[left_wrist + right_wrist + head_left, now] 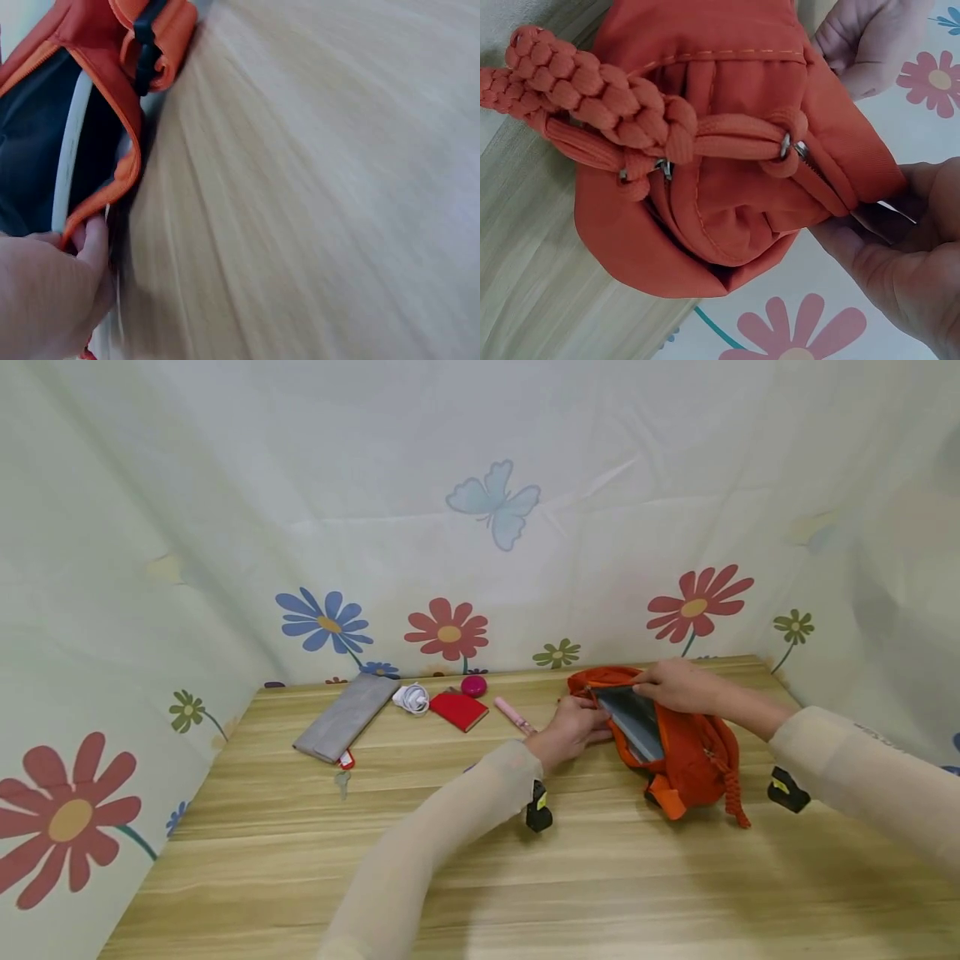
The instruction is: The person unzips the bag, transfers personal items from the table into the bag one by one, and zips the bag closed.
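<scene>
An orange bag point(690, 752) lies on the wooden table point(525, 877) at the back right, its zip mouth held open. A flat dark grey item point(636, 720) with a white edge point(70, 154) stands partly inside the mouth. My left hand point(579, 725) pinches the near rim of the opening point(124, 176), thumb on the orange fabric. At the far rim my right hand point(663, 687) grips the bag by the zip end point(821, 176). A braided orange cord point(592, 97) hangs from the bag's side.
Along the back left lie a grey pouch point(347, 717), a white coiled cable point(411, 698), a red wallet point(458, 710), a pink round thing point(473, 685) and a pink tube point(513, 714). A key with a red tag point(343, 772) lies nearer. Flowered cloth walls enclose the table.
</scene>
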`<state>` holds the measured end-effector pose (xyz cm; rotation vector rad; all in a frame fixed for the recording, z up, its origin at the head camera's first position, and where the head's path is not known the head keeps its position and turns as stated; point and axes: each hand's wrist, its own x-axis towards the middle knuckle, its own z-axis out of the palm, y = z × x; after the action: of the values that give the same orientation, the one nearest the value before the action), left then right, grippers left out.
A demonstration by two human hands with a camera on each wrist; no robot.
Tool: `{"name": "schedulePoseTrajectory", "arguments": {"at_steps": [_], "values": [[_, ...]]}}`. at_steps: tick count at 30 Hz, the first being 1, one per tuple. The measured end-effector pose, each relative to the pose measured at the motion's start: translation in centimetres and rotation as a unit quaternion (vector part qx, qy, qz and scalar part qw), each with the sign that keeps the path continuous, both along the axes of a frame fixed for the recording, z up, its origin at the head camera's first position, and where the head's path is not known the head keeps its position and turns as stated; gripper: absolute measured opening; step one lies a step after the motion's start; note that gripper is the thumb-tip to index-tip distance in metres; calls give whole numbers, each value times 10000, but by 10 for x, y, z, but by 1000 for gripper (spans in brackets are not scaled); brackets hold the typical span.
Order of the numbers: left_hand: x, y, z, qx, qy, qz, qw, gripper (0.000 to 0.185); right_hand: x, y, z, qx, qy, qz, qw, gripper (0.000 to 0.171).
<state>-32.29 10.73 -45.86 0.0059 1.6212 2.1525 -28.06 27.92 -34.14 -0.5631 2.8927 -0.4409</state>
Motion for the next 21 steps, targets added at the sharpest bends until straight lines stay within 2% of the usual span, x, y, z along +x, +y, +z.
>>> {"name": "schedulePoseTrajectory", "arguments": {"at_steps": [6,9,11,13,15,16,17,18,19,20,21], "values": [[-5,4,4,-332,59,360,9988,13,-1,1,-1,-54,31,-38,10000,38],[-5,2,4,-428,95,376,9983,22,-2,1,-3,-70,31,-6,10000,37],[-3,-1,4,-515,174,269,9982,26,-2,2,-4,-44,36,45,10000,37],[-2,-6,4,-666,315,46,9973,21,-3,3,-7,-17,23,76,10000,37],[-1,-13,4,-1054,635,-258,9921,14,-4,3,-9,18,26,103,9999,38],[0,-17,6,-1381,931,-469,9849,14,-3,4,-11,25,38,119,9999,38],[1,-22,7,-1766,1262,-686,9737,17,-3,5,-12,27,43,127,9999,38],[2,-28,10,-2261,1682,-902,9552,22,-3,5,-13,29,58,128,9999,38],[3,-34,14,-2779,2142,-1104,9299,26,-3,5,-13,30,74,133,9999,38],[5,-40,18,-3291,2596,-1294,8986,29,-2,6,-14,39,95,130,9999,38],[7,-46,23,-3748,3043,-1462,8635,32,-2,6,-14,60,120,139,9998,37]]}}
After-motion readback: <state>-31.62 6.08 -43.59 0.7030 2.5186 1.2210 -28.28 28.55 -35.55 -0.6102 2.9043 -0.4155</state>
